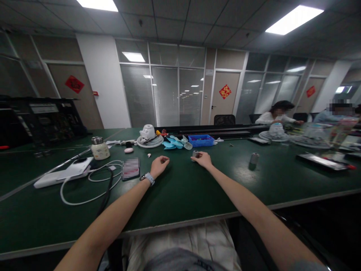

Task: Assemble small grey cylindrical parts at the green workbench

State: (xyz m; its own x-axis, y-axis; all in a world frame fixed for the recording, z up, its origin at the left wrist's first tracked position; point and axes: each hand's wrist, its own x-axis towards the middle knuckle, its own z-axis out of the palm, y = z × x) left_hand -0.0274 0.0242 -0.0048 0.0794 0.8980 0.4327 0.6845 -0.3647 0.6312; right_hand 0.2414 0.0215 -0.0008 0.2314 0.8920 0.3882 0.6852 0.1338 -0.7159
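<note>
My right hand (204,160) pinches a small grey metal cylinder (194,154) between thumb and fingers, low at the green tabletop. Whether the cylinder touches the table, I cannot tell. To its left, my left hand (159,166), with a watch on the wrist, hovers at or just over the table, thumb and fingertips drawn together. What those fingertips hold, if anything, is hidden. A similar grey cylinder (254,159) stands upright on the table, well to the right of my right hand.
Beyond my hands sit a white fan (148,132), light blue fan blades (174,142) and a blue basket (201,140). On the left are a bottle (100,149), a phone (80,165) on a white block, looped cables (81,203) and a card (131,168). Two people work at right.
</note>
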